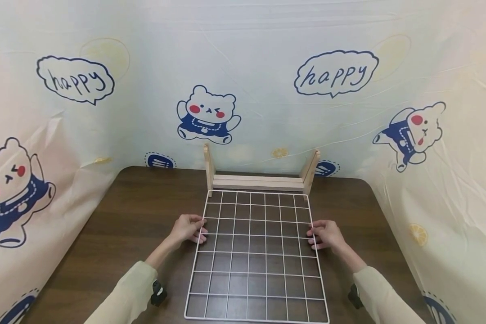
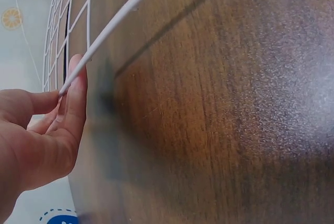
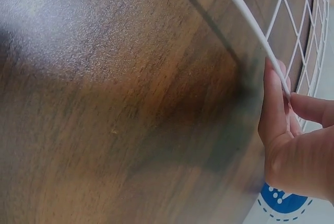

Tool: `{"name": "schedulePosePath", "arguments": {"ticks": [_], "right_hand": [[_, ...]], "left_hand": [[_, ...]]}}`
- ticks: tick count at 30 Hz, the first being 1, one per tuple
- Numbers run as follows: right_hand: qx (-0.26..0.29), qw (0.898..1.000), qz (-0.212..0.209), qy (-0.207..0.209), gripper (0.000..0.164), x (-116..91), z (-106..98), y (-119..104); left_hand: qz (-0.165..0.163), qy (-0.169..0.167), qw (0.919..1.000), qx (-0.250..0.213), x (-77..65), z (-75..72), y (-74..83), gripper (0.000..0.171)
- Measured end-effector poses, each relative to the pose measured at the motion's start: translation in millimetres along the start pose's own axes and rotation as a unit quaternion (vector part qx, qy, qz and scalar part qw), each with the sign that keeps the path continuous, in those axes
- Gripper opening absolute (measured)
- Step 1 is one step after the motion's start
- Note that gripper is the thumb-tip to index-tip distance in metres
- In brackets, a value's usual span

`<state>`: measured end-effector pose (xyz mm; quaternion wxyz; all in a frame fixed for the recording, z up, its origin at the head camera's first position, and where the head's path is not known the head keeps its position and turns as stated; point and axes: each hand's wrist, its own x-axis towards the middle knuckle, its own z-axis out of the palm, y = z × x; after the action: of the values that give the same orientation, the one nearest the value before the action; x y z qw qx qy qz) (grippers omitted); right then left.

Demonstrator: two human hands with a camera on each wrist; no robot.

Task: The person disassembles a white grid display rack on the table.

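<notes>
A white wire grid panel point(image 1: 249, 253) is held above the brown table, its shadow falling on the wood in both wrist views. My left hand point(image 1: 188, 228) pinches the panel's left edge bar, thumb on top and fingers beneath. On the opposite side, my right hand point(image 1: 328, 234) grips the right edge bar in the same way. Just beyond the panel's far edge stands a pale wooden stand point(image 1: 257, 182) with two upright side pieces joined by a crossbar. The far edge overlaps the feet of the stand in the head view; whether they touch, I cannot tell.
Wood-grain table point(image 1: 137, 202) with rounded far corners lies under everything. A printed cloth point(image 1: 267, 121) with bears and "happy" bubbles hangs behind and at both sides. Dark devices are strapped at both wrists, the left strap device point(image 1: 158, 294) showing most.
</notes>
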<state>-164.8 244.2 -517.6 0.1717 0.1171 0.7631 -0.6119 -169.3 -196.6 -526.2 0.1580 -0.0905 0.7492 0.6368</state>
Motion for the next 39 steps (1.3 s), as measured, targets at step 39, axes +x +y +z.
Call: {"name": "schedulePosePath", "arguments": {"ticks": [39], "right_hand": [[-0.042,0.999,-0.006,0.014,0.017,-1.5,6.7,10.9]], "left_hand": [[0.034,0.026,0.9964,0.074,-8.0,9.1,-14.5,0.011]]}}
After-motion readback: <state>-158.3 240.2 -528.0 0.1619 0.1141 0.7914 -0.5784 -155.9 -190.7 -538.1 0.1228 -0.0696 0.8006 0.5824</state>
